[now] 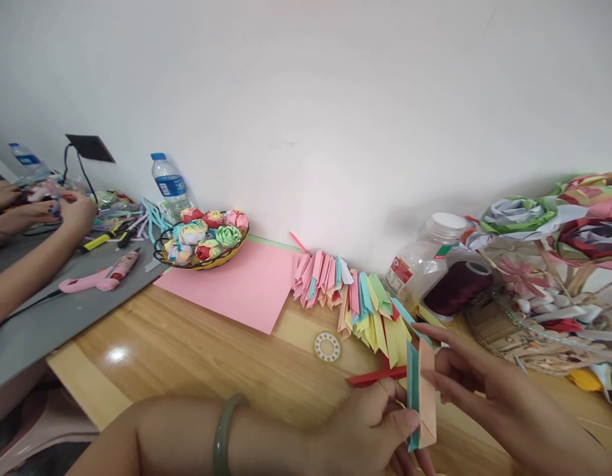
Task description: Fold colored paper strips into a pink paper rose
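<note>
Near the bottom right, my left hand (365, 423) pinches a pair of folded paper pieces, one teal (411, 390) and one peach (427, 396), standing side by side. My right hand (464, 377) has its thumb at the right edge of the peach piece and its index finger stretched past the top; the other fingers curl, partly hidden. Just beyond, a long row of folded paper pieces (318, 277) in pink, blue, green and yellow lies against the wall side. A red folded strip (378, 377) sits by my left hand's knuckles.
Pink paper sheets (236, 291) lie under a basket of paper flowers (201, 264). A tape roll (327, 346), clear jar (417, 254) and dark thread spool (457, 289) stand around the row. Flower crafts (524, 218) fill the right. At left, another person's hands (77, 211) work beyond a glue gun (104, 277).
</note>
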Tool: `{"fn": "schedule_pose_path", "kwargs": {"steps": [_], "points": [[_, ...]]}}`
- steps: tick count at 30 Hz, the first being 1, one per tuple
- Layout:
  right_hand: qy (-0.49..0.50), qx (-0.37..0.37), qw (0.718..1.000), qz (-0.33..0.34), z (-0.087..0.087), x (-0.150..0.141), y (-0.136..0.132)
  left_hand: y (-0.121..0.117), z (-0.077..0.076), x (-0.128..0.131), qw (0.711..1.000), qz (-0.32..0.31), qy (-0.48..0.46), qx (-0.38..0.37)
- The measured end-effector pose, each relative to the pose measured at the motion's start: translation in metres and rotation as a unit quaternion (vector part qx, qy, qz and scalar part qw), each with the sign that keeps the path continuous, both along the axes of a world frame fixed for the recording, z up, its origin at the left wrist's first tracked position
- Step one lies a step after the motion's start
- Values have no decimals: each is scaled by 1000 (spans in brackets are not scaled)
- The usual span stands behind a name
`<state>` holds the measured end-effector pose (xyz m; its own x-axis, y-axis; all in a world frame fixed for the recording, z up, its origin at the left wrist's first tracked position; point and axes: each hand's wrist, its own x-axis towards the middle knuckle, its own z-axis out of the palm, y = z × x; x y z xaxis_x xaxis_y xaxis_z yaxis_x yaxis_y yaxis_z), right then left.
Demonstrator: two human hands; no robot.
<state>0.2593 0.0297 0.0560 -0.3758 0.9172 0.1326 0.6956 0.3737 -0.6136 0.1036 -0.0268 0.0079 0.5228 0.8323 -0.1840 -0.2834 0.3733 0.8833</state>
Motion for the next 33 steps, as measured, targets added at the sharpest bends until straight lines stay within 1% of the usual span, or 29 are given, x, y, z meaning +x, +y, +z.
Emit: {"fn": "schedule_pose_path", "kwargs": {"steps": [1, 3, 6, 9, 11, 12, 14, 15, 16, 18, 21, 23, 25, 27, 30, 33], "points": [[-2, -27, 999, 26, -1, -2, -1, 0, 0, 0, 1000, 2, -4, 1], [-13, -61, 996, 57, -2, -5, -3, 1, -1, 0, 1000, 6, -7, -2], [-23, -55, 997, 43, -2, -3, 0, 1, -1, 0, 999, 31, -7, -13], [5, -25, 999, -20, 1, 5, 10, 0, 0, 0, 998, 67, -15, -5], [23, -25, 998, -44, 2, 7, 14, -3, 0, -1, 997, 69, -17, 22], [29, -32, 998, -38, 2, 5, 15, -4, -1, -1, 997, 63, -17, 37], [25, -47, 999, 2, -1, -3, 13, -6, -2, 0, 997, 45, -18, 63], [8, -51, 998, 25, -2, -9, 11, -7, -3, 0, 997, 39, -18, 71], [-25, -37, 998, 37, -4, -16, 10, -7, -3, 0, 996, 36, -18, 75], [-82, 21, 996, 36, -6, -26, 10, -6, -4, 0, 996, 35, -17, 76], [-122, 138, 983, -3, -2, -30, 19, -4, -2, -1, 997, 33, -3, 65], [-174, 192, 965, -30, 2, -25, 28, -4, 0, -2, 998, 31, 6, 56], [-249, 199, 947, -46, 2, -18, 35, -3, 1, -2, 998, 38, 8, 45], [-304, 177, 934, -57, -1, -12, 38, -2, 3, -2, 998, 54, 0, 30], [-339, 148, 927, -68, -9, -7, 37, 0, 5, -2, 995, 102, -1, 7], [-356, 150, 919, -83, -14, -7, 34, 1, 5, -3, 990, 141, 10, -9]]}}
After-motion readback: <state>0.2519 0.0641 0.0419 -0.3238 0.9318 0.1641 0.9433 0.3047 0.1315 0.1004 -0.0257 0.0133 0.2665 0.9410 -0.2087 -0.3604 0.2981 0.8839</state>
